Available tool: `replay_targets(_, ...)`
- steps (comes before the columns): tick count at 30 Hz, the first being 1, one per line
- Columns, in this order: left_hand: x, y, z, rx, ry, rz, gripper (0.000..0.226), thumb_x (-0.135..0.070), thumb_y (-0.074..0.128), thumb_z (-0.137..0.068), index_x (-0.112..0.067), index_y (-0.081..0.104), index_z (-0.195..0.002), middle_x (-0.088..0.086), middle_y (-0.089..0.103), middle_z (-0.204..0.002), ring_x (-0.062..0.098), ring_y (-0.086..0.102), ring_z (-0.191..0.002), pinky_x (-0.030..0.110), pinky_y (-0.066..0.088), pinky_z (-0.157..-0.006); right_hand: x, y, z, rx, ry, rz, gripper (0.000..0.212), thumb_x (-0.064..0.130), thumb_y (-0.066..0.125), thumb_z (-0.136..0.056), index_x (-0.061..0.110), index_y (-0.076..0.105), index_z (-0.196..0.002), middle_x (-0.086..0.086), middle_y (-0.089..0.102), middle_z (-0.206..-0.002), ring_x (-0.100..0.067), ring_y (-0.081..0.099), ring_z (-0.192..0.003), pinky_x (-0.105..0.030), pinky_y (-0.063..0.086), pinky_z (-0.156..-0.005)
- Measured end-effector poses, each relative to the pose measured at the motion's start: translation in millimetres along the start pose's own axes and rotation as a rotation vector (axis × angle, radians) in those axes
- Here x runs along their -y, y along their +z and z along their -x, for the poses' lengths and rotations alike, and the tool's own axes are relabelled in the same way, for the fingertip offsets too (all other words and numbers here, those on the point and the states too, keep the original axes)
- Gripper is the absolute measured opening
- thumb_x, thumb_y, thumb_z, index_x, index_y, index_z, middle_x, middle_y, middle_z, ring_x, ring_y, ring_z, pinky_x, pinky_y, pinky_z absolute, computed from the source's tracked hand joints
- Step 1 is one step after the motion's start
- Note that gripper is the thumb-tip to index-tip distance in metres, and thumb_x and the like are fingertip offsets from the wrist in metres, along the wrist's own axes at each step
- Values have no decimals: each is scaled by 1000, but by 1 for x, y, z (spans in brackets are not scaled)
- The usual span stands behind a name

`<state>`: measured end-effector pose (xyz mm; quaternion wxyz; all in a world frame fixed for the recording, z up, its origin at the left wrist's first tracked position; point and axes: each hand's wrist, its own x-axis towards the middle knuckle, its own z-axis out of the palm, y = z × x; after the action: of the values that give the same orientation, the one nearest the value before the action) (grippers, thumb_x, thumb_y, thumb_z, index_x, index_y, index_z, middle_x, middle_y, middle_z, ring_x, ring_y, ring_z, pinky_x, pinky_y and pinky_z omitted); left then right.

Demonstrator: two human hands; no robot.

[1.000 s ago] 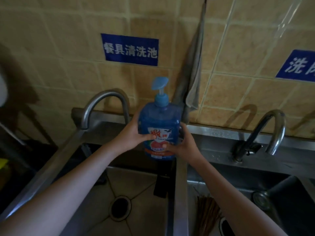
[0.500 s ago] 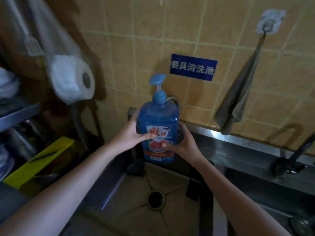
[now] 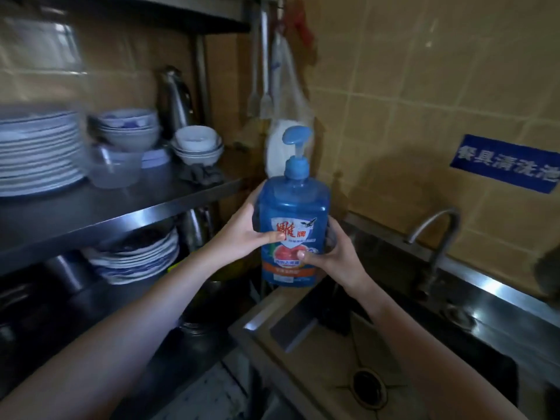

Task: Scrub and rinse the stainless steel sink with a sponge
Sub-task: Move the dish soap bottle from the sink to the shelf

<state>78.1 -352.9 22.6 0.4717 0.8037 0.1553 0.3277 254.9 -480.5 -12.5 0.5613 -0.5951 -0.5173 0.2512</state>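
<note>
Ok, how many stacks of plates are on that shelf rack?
2: a tall stack on the upper shelf at far left, a lower stack under that shelf. The view is blurred; more may hide past the left edge.

At nine o'clock we see the stack of plates [image 3: 39,153] blurred and cut by the left edge. At three o'clock the blue wall sign [image 3: 506,163] runs off the frame, its characters soft. The dish soap bottle [image 3: 292,213] hides most fingers of the left hand [image 3: 239,234] and right hand [image 3: 331,257].
</note>
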Motion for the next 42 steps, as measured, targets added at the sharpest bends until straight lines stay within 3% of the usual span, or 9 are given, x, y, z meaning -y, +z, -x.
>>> replay_targets(6,7,-75,36,-153,-31,-59,106,-50,81,-60,-37,18,-145,-3,39,-147,18,40,-134,53,38,-105,20,77,-34,97,-70,-56,81,1,81,-68,12,40,-138,-6,61,-126,-19,59,-116,-40,48,-99)
replay_targets(9,6,-106,52,-204,-26,-74,103,-40,83,-63,-35,20,-144,-6,42,-144,12,43,-131,44,41,-105,31,108,-47,149,-96,-80,78,2,80,-69,17,43,-136,5,62,-122,-5,60,-110,-21,52,-88)
replay_targets(13,-3,-139,67,-264,-19,-131,98,-39,80,-62,-39,22,-140,-23,47,-130,-8,50,-115,10,47,-83,47,142,-59,206,-125,-126,71,3,80,-70,23,47,-129,9,63,-117,-2,62,-106,-14,51,-81)
replay_targets(19,-12,-176,71,-313,-24,-146,96,-28,80,-67,-33,22,-143,-25,46,-128,-10,49,-115,10,47,-85,66,172,-89,303,-151,-181,70,0,78,-72,15,46,-133,4,64,-120,-8,63,-108,-19,53,-81)
replay_targets(23,-8,-195,63,-389,-56,-134,106,-48,82,-56,-36,22,-143,-19,48,-131,0,51,-119,23,52,-85,70,186,-121,340,-180,-181,72,8,80,-69,16,47,-133,4,65,-120,-13,63,-110,-29,55,-88)
replay_targets(27,-1,-215,46,-435,-65,-177,105,-46,82,-58,-34,22,-144,-7,46,-139,8,48,-124,37,50,-95,69,199,-158,403,-219,-196,76,21,82,-64,18,48,-132,-2,63,-124,-20,60,-116,-43,51,-95)
replay_targets(30,9,-232,28,-472,-84,-219,100,-32,82,-65,-29,21,-145,-1,45,-141,13,47,-126,47,45,-100,65,208,-190,414,-238,-202,73,18,83,-66,19,50,-131,4,66,-121,-15,62,-113,-33,55,-89)
replay_targets(36,31,-261,-6,-521,-112,-262,93,-18,79,-72,-33,21,-142,-3,46,-138,9,47,-125,42,44,-103,56,228,-251,460,-241,-184,69,14,82,-70,15,50,-131,1,66,-121,-14,62,-113,-26,54,-85)
replay_targets(42,51,-283,-33,-523,-142,-276,94,-18,78,-73,-27,18,-145,-8,45,-138,5,45,-126,30,44,-102,41,245,-300,542,-213,-167,73,32,84,-67,28,49,-131,5,63,-126,-14,58,-118,-41,50,-97)
